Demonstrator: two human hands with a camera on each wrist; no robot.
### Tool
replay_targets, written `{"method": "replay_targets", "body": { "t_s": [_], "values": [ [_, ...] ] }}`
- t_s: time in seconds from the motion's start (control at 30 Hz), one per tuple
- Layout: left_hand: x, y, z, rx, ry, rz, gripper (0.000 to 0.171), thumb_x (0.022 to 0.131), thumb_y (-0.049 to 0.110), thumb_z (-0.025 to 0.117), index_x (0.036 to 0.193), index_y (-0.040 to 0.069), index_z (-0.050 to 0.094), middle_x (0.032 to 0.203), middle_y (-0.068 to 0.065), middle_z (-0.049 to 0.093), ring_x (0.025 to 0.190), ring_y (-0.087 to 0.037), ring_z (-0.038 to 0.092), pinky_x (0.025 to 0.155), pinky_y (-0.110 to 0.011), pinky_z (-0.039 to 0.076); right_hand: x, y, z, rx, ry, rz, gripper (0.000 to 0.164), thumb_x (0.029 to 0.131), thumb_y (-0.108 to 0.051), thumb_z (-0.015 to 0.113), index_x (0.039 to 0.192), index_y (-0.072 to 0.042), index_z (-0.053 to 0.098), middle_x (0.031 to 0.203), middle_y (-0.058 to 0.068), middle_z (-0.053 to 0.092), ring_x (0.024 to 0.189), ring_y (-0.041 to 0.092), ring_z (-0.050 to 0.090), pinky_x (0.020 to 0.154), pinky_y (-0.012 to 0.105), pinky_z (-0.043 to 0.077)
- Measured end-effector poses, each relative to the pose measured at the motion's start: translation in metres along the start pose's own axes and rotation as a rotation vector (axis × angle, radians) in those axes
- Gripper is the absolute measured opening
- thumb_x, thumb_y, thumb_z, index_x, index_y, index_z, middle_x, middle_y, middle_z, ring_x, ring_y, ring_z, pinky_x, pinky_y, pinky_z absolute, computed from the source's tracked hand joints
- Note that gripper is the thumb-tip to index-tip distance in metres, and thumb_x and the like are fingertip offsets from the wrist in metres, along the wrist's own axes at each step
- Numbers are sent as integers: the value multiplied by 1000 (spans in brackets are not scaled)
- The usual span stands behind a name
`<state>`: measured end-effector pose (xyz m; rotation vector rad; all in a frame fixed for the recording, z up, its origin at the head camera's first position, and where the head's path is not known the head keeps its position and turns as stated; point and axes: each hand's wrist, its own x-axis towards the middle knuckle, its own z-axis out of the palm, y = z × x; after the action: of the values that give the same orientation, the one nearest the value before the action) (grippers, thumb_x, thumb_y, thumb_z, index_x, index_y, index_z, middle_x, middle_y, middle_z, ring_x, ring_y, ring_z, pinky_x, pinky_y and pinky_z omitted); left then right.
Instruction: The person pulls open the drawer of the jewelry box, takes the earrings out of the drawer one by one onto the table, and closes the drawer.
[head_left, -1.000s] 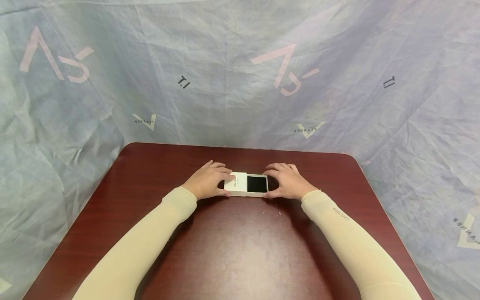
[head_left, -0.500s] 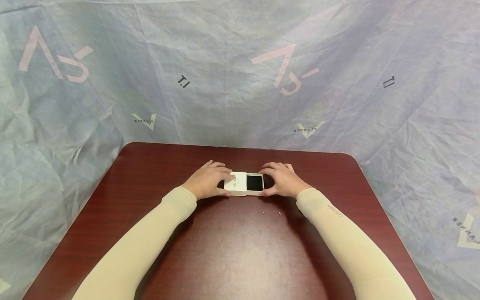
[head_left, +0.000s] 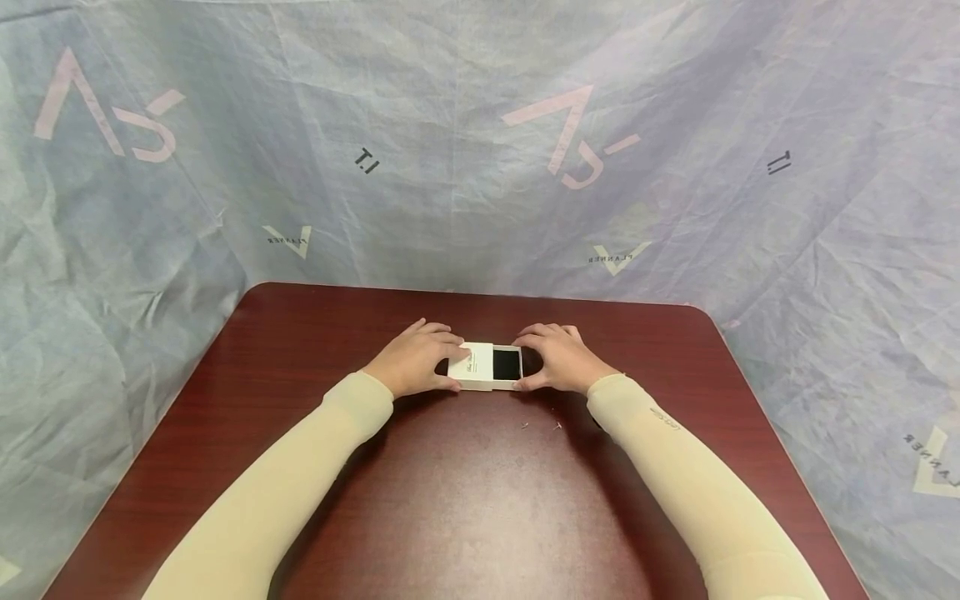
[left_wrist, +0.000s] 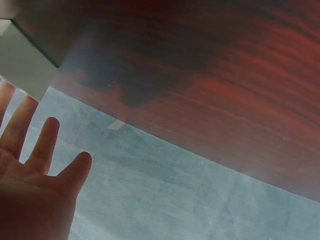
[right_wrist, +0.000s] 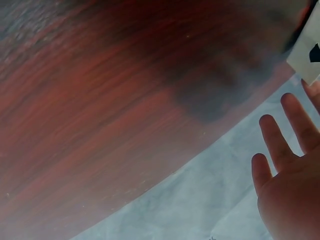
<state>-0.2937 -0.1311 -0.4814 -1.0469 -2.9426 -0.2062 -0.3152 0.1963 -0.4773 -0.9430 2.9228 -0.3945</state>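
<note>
A small white drawer box lies on the table with its long side across my view. Its printed outer sleeve (head_left: 476, 371) is held by my left hand (head_left: 412, 361), thumb on the near side and fingers over the top and far side. From the sleeve's right end an inner tray (head_left: 507, 386) with a black lining (head_left: 506, 364) sticks partly out. My right hand (head_left: 564, 358) pinches the tray's outer end between thumb and fingers. A white box corner (left_wrist: 25, 62) shows at the left wrist view's edge, and another (right_wrist: 304, 57) at the right wrist view's edge.
Two tiny light-coloured bits, one (head_left: 525, 426) and another (head_left: 558, 426), lie on the dark red table (head_left: 465, 517) in front of the right hand. Behind the table and at its sides hangs a grey printed cloth (head_left: 420, 217).
My right hand has moved left, sliding the tray further into the sleeve, so less black lining shows. The left hand and the sleeve have stayed put.
</note>
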Motion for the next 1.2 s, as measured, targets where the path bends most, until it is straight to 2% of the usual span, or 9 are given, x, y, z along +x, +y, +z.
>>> {"method": "replay_targets", "body": {
  "t_s": [0.5,1.2],
  "values": [
    [1,-1,0,5,-1,-2,72,97,56,95,159,26,77,167,-2,74,168,-33,59,146,-69,38,6,-7,3,6,-6,2,75,83,-53,104,145,-16,82,154,9,76,149,38,68,121,62,45],
    [-1,4,-6,7,-6,-2,72,98,56,95,161,25,76,168,-3,74,168,-33,59,146,-69,38,14,-12,4,16,-19,-15,74,85,-52,104,145,-16,82,153,8,76,148,37,68,122,64,44]
  ]
}}
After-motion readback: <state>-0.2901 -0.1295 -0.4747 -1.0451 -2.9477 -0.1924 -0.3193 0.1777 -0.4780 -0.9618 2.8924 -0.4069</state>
